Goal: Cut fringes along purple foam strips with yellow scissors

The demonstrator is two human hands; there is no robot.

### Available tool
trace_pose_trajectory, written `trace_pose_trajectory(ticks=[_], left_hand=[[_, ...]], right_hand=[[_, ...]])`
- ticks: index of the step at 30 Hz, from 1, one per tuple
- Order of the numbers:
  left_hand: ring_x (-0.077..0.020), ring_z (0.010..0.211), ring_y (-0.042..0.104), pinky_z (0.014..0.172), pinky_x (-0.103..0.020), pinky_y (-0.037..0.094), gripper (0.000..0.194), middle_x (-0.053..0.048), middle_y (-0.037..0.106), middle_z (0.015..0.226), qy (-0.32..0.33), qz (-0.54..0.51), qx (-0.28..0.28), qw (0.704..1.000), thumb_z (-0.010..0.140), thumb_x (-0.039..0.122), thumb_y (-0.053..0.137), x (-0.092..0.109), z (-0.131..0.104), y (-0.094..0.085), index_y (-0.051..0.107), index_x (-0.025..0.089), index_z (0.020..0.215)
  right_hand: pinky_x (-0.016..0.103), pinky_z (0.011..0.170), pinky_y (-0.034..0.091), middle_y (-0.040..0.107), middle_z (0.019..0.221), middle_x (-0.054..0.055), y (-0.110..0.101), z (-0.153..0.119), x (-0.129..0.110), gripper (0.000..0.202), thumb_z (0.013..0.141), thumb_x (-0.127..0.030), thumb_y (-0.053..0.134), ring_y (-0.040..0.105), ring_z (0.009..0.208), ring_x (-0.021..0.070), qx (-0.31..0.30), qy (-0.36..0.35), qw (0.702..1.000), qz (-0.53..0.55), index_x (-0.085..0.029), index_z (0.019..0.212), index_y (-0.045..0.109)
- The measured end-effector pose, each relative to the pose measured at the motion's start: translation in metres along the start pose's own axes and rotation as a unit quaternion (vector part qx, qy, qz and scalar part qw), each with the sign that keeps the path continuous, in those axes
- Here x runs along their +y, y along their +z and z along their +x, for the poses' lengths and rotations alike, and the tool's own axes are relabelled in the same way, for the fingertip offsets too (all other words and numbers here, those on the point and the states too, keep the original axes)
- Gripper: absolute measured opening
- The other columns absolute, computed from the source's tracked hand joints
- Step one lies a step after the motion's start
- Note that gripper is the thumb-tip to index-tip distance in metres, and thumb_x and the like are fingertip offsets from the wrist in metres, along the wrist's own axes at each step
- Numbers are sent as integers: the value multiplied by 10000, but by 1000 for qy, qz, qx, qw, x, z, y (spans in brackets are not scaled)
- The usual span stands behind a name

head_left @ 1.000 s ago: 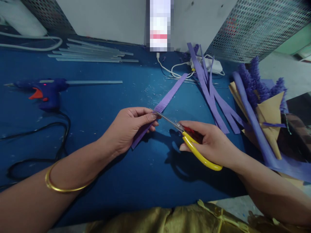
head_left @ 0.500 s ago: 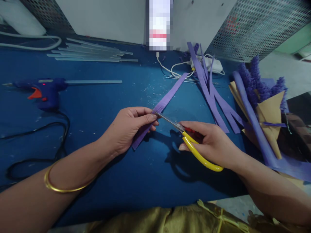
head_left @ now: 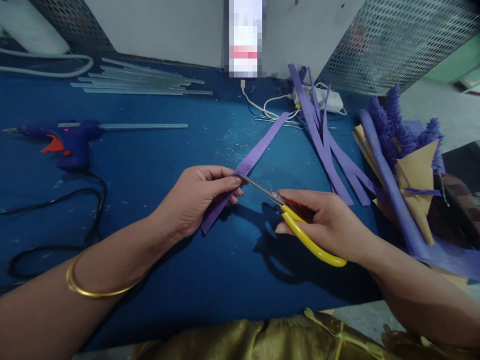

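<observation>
A purple strip [head_left: 262,146] runs slantwise across the middle, its upper end near some thin wires and its lower end below my fingers. My left hand [head_left: 210,196] pinches it between thumb and fingers. My right hand [head_left: 324,217] holds scissors [head_left: 309,243] with yellow handles. Their blades look closed or nearly so and point left, the tip touching the strip beside my left thumb. Several more purple strips [head_left: 318,135] lie crossed at the right, beyond my right hand.
At the left lies a blue glue gun [head_left: 77,142] with its black cord [head_left: 99,200]. Clear glue sticks [head_left: 142,82] lie behind it. A lit phone [head_left: 243,40], a white charger [head_left: 332,100] and a paper-wrapped purple bouquet [head_left: 416,170] stand or lie farther back and right.
The strip's lower end has shifted slightly down and left below my left hand. Both hands keep their hold and have hardly moved.
</observation>
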State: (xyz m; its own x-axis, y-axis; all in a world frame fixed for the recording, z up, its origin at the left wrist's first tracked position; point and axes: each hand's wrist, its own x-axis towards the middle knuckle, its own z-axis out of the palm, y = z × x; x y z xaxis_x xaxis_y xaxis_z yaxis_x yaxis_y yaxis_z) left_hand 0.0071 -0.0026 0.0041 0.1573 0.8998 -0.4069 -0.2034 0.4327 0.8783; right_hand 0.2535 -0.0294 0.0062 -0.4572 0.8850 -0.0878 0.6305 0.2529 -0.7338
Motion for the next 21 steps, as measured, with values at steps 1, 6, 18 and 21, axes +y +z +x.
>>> trace_pose_trajectory(ticks=[1, 6, 18, 21], left_hand=[[-79, 508, 628, 519, -137, 500, 111, -20, 711, 606, 0, 0, -1, 1000, 647, 198, 851, 0, 0, 0, 757, 143, 670], [-82, 495, 624, 492, -140, 487, 100, -17, 709, 597, -5, 9, -3, 1000, 663, 198, 842, 1, -1, 1, 754, 150, 658], [-79, 504, 623, 494, -143, 480, 77, -12, 712, 611, -5, 5, -14, 1000, 693, 196, 830, 1, 0, 0, 771, 151, 713], [-81, 535, 634, 531, -150, 493, 80, -15, 719, 643, 0, 7, -21, 1000, 737, 230, 805, -1, 0, -1, 775, 157, 746]], right_hand=[[249, 619, 448, 698, 867, 13, 0, 1, 0, 423, 823, -414, 767, 590, 691, 153, 0, 0, 1000, -1, -202, 1183, 700], [249, 619, 450, 700, 862, 20, 1, 4, -4, 431, 816, -424, 769, 590, 695, 157, -8, 1, 1000, -4, -199, 1178, 702], [240, 592, 431, 690, 813, 13, -1, 3, -4, 367, 826, -459, 751, 567, 679, 151, -13, 12, 999, 29, -182, 1065, 737], [242, 603, 437, 680, 813, 9, 0, 3, -2, 400, 826, -459, 753, 557, 673, 147, -12, 16, 999, 37, -183, 1114, 727]])
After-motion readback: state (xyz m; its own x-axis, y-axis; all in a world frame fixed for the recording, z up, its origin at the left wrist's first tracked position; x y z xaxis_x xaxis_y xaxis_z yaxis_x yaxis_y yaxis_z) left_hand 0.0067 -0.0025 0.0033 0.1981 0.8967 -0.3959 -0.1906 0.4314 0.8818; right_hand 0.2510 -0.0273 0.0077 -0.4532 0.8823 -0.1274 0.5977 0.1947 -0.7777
